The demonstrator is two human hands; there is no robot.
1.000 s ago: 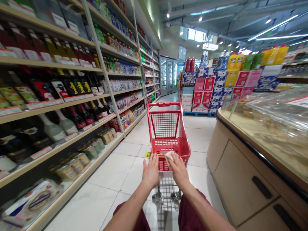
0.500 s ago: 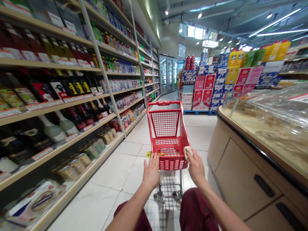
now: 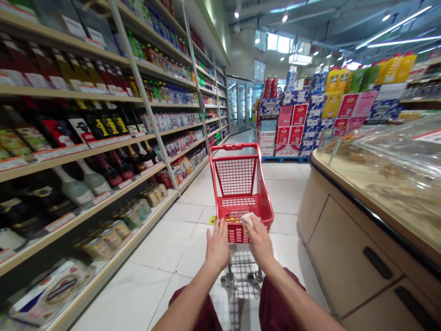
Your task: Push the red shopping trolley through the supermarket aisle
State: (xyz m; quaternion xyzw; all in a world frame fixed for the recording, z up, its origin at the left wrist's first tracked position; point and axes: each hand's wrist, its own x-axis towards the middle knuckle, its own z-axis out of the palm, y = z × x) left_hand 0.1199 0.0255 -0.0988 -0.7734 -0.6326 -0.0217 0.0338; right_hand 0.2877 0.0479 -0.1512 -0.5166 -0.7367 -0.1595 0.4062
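The right hand (image 3: 261,239), grip clamped on a pale cloth (image 3: 248,220), is back from the red cart (image 3: 237,196)'s right corner to mid-rim, apparently wiping, while the left hand (image 3: 218,243), fingers apart, rests at its left.

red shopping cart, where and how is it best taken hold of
Probably by the handle bar of the red shopping cart, coming from the far side and wrapping it from above: it runs across the cart's top, at its highest point. The left hand and right hand are at the opposite, near end.
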